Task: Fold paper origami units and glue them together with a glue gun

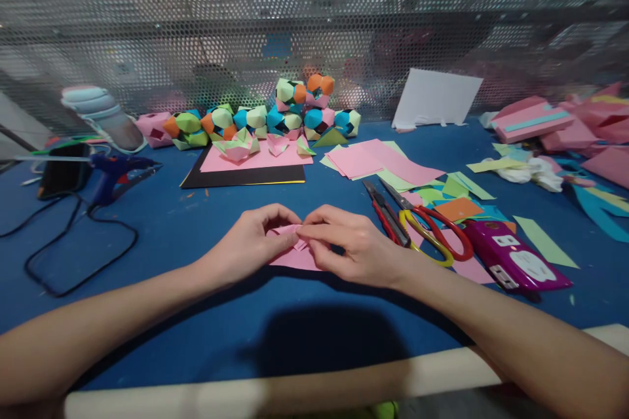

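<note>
Pink paper point(295, 255) pinched between left hand point(250, 242) and right hand point(354, 245).

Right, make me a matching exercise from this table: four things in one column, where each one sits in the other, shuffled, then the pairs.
Things:
1. pink paper
2. scissors
3. glue gun
4. white sheet

Places:
A. leaning on the mesh wall at the back
B. far left, with a black cord
C. between the left hand and right hand
D. just right of the right hand

Pairs: 1-C, 2-D, 3-B, 4-A
</note>
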`<state>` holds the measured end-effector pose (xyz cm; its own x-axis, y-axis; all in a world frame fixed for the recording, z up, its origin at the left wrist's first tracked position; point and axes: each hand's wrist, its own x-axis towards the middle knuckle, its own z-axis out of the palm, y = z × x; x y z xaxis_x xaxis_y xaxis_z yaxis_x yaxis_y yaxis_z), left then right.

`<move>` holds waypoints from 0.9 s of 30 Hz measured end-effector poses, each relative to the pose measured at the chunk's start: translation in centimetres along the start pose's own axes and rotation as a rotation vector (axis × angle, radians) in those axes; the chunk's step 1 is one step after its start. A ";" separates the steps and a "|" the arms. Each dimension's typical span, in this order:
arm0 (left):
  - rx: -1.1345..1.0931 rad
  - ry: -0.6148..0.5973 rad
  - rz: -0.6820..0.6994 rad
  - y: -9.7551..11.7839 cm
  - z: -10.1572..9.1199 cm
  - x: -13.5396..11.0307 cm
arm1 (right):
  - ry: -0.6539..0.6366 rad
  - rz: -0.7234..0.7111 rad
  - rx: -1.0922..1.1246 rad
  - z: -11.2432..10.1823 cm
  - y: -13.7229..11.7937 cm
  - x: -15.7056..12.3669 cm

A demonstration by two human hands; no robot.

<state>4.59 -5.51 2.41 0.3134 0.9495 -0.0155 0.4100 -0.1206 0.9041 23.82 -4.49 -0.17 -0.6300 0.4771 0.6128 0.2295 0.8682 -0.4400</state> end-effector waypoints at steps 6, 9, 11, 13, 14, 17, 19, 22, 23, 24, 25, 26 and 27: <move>0.054 0.002 0.045 0.1 0.1 -0.2 | 0.076 0.155 0.052 0.8 -0.2 0.1; 0.081 0.019 0.052 0.1 0.2 -0.3 | 0.108 0.257 0.028 0.9 -0.5 0.2; 0.108 0.036 0.063 0.0 0.2 -0.3 | 0.105 0.330 0.016 0.9 -0.7 0.3; 0.133 0.045 0.075 0.0 0.3 -0.4 | 0.099 0.378 0.021 0.8 -0.8 0.3; 0.139 0.044 0.081 0.0 0.3 -0.4 | 0.102 0.396 0.029 0.8 -0.9 0.4; 0.106 0.008 0.077 -0.1 0.2 -0.4 | 0.128 0.471 0.072 0.7 -0.8 0.4; 0.064 -0.026 0.061 -0.1 0.2 -0.3 | 0.138 0.527 0.111 0.7 -0.8 0.4; 0.045 -0.050 0.029 -0.1 0.0 0.0 | 0.142 0.565 0.156 0.7 -0.7 0.5; 0.055 -0.053 0.020 -0.1 0.0 0.0 | 0.141 0.567 0.163 0.7 -0.7 0.5; 0.071 -0.053 0.013 -0.1 -0.1 0.1 | 0.139 0.566 0.166 0.8 -0.7 0.5; 0.089 -0.051 0.010 -0.1 -0.1 0.1 | 0.136 0.562 0.166 0.8 -0.8 0.5; 0.106 -0.046 0.011 -0.1 -0.2 0.1 | 0.135 0.552 0.163 0.8 -0.8 0.5; 0.122 -0.040 0.013 -0.1 -0.2 0.2 | 0.133 0.537 0.156 0.9 -0.8 0.5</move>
<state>4.45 -5.29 2.43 0.3521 0.9357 -0.0227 0.5060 -0.1699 0.8456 22.69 -5.09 -0.07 -0.3540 0.8675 0.3494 0.3730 0.4736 -0.7979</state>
